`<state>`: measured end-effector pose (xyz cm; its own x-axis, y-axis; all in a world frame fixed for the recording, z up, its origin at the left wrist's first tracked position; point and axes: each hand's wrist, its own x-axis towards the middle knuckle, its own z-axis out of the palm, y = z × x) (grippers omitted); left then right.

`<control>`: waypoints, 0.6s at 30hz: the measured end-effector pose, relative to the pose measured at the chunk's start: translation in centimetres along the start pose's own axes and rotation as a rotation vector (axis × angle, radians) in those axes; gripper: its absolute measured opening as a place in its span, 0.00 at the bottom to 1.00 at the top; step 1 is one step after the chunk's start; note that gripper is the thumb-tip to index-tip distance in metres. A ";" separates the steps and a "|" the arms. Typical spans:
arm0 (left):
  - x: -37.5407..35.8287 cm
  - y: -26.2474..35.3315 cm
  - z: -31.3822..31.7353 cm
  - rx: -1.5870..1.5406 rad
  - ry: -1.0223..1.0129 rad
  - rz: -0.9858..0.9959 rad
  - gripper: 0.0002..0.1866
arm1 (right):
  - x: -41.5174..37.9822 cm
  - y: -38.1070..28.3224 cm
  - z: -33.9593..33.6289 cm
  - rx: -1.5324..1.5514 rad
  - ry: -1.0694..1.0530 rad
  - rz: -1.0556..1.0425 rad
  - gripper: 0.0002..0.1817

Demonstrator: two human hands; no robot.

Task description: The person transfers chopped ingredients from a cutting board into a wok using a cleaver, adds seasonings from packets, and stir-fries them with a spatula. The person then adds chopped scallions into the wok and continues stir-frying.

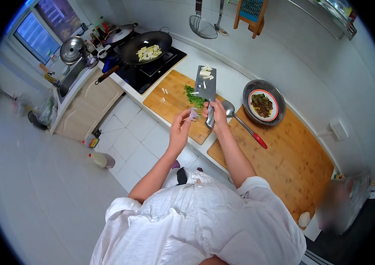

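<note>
My right hand [218,115] is wrapped around the handle of a cleaver [208,92], its blade pointing away from me. Pale cut strips [206,73] lie on the flat of the blade. Close by on the left, my left hand [180,129] has its fingers curled around some pale purple pieces [193,114], perhaps cut onion or shallot. Beneath both hands is a wooden cutting board [169,96], bearing a pile of chopped greens [192,95] partly hidden by the blade and a few white bits [164,91].
At the back left, a wok [130,52] with pale yellow pieces sits on the black stove [174,59]. A spatula with a red handle [259,140] lies right of the cleaver. Beyond it, a metal bowl [250,88] holds a plate of dark food on the larger board [293,154].
</note>
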<state>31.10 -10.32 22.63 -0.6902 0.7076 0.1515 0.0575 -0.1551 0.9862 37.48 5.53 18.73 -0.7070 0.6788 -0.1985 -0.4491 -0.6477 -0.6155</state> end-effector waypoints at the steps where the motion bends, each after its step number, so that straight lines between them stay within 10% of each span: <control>1: 0.0 -0.2 -0.3 0.216 -0.050 0.136 0.18 | 0.0 0.0 0.5 -0.002 -0.008 0.007 0.07; 11: 2.3 1.0 -2.9 1.227 -0.253 0.489 0.41 | 1.0 0.7 3.5 -0.009 -0.109 0.005 0.07; 18: 6.1 4.2 -4.9 1.352 -0.467 0.605 0.56 | 1.7 0.6 4.9 -0.053 -0.133 0.074 0.07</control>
<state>23.61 -10.01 27.36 -0.0609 0.9557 0.2881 0.9973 0.0464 0.0569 33.31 4.63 21.79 -0.8049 0.5756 -0.1444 -0.3656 -0.6727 -0.6433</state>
